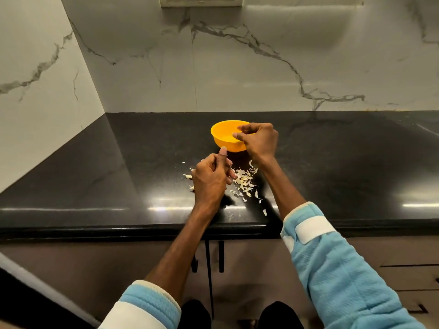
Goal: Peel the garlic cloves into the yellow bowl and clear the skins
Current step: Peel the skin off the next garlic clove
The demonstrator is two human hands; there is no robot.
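Observation:
A yellow bowl (222, 136) stands on the black counter (95, 176). My right hand (260, 141) reaches over the bowl's right rim, fingertips pinched together above its inside; whether a clove sits between them is too small to tell. My left hand (211, 179) hovers just in front of the bowl, fingers curled with the thumb pointing up; what it holds is hidden. A pile of pale garlic skins (244, 180) lies on the counter between my two wrists, and a few more scraps (187, 176) lie left of my left hand.
White marble walls (237, 74) close the counter at the back and on the left. The counter's front edge (118, 227) runs below my forearms, with cabinet doors and black handles (221, 256) underneath. A socket panel (202, 1) hangs high on the back wall.

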